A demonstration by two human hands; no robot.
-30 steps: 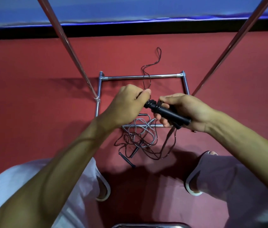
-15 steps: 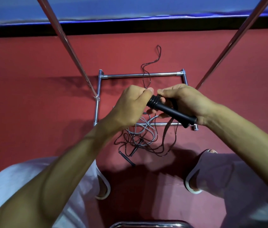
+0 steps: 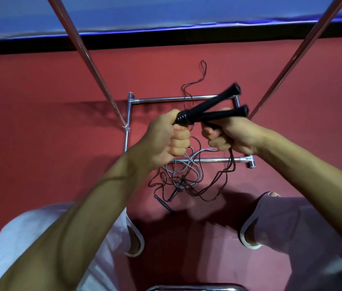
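Handles (image 3: 218, 115) in left hand (image 3: 165, 139), right hand (image 3: 235, 133)

Free passage lies over the bare red floor (image 3: 40, 133) outside the two slanted chrome poles (image 3: 85, 57), while between them the left hand (image 3: 163, 139) and right hand (image 3: 231, 135), bridged by the black jump-rope handles (image 3: 210, 103), hang above the chrome floor frame (image 3: 161, 99) and tangled cords (image 3: 184, 177) that block the way down.

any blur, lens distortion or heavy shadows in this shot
Head view: the wide-angle lens splays the steel poles outward and curves the far blue edge; left hand, right hand and the black handles they grip read fairly sharp, the near forearms smear softly; a dark shadow pools on the red floor beneath the tangled cords.
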